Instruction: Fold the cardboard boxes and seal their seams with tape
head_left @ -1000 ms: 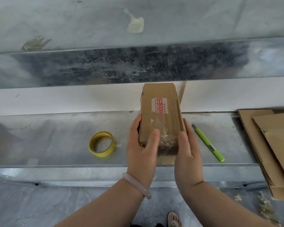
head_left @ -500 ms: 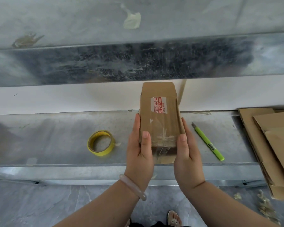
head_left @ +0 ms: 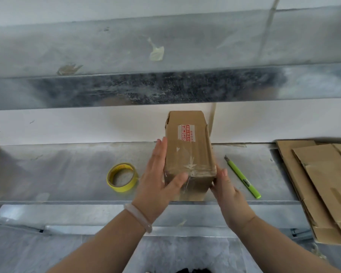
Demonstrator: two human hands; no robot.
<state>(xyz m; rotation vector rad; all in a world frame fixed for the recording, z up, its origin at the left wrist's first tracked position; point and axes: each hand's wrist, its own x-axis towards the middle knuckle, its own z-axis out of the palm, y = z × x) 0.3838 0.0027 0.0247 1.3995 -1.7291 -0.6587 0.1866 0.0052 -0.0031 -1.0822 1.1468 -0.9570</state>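
box (head_left: 187,152) between tape roll (head_left: 124,189) and cutter (head_left: 242,176)

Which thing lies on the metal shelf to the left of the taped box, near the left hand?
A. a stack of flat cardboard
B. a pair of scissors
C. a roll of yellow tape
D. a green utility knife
C: the roll of yellow tape lies flat on the shelf left of the box, near the left hand; the green knife and the flat cardboard lie to its right.
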